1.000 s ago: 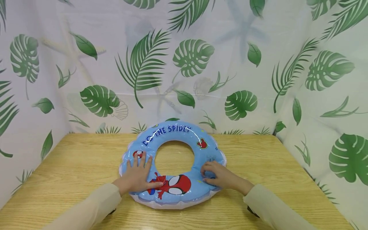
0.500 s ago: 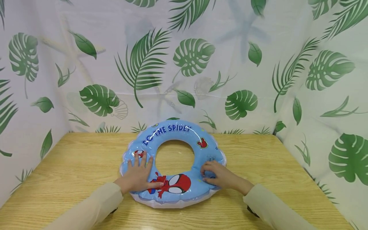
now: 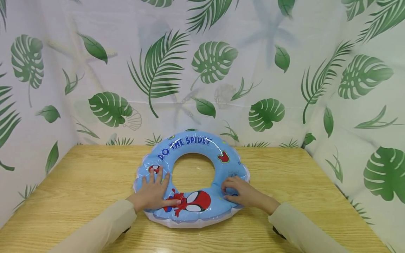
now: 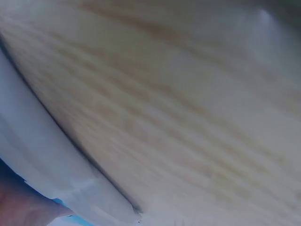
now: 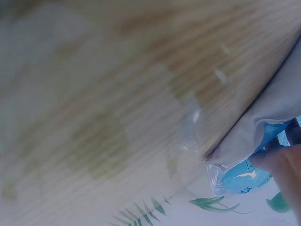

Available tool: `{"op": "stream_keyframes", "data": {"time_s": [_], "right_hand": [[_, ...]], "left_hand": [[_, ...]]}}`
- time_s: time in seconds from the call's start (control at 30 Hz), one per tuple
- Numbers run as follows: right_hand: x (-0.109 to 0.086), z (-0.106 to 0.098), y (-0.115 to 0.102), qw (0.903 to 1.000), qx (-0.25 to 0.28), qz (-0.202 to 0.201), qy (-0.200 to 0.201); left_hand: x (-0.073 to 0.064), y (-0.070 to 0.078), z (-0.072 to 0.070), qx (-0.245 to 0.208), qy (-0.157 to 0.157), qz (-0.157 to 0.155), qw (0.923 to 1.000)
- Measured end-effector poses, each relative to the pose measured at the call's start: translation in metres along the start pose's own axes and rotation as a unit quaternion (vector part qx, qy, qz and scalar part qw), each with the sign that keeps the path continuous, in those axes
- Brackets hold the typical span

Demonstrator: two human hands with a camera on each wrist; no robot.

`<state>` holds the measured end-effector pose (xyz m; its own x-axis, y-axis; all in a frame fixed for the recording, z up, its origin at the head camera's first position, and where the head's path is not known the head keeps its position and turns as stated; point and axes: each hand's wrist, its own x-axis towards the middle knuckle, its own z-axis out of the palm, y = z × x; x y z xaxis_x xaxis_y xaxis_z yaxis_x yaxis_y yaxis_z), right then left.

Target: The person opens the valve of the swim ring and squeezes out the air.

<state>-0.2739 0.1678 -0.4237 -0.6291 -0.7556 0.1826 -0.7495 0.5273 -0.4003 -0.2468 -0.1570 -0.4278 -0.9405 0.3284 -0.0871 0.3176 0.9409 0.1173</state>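
**Light-blue, glossy plastic swim ring (image 3: 190, 149) rests beneath two hands on a yellowish wood-grain tabletop (image 3: 303, 196)**

The ring sits near the middle of the tabletop, its round hole showing bare wood and its far rim rising in front of the white fabric backdrop (image 3: 177, 21), which is printed with green leaves. Arched blue lettering (image 3: 185, 143) on the far side reads "DO THE SPIDEY". On the near side lies a printed red-and-blue cartoon figure (image 3: 198, 201) with large white eyes, and at the upper right a small red hand-shaped print (image 3: 223, 157).

The left hand (image 3: 152, 194) rests palm down on the ring's left side. Its grip is wide, the fingers spread and pointing away from the person, one fingertip by a small red mask print (image 3: 153, 170); the thumb reaches across the cartoon figure's body.

The right hand (image 3: 242, 192) is at the ring's right side, fingers bent and the thumb a little apart from them. Its grip is narrow, touching the blue plastic; whether it pinches anything cannot be told. The right wrist view shows the ring's clear, crinkled outer seam (image 5: 214, 181) beside that hand.

Both forearms wear beige sleeves (image 3: 300, 225). The left wrist view is mostly blurred wood grain, with the ring's whitish underside (image 4: 56, 150) crossing its lower left corner.
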Motion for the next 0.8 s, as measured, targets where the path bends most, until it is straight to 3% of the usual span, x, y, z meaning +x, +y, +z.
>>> {"op": "stream_keyframes", "data": {"time_s": [0.37,0.8], "right_hand": [[0.0008,-0.0013,-0.0013,1.0000,0.001,-0.002,-0.001],[0.0014,-0.0027,-0.0011,0.9999,0.006,0.011,-0.008]], "left_hand": [[-0.0008,0.0025,-0.0002,0.029,0.007,0.001,0.9996],[-0.0010,0.0050,-0.0009,0.021,-0.005,0.002,0.9998]]}}
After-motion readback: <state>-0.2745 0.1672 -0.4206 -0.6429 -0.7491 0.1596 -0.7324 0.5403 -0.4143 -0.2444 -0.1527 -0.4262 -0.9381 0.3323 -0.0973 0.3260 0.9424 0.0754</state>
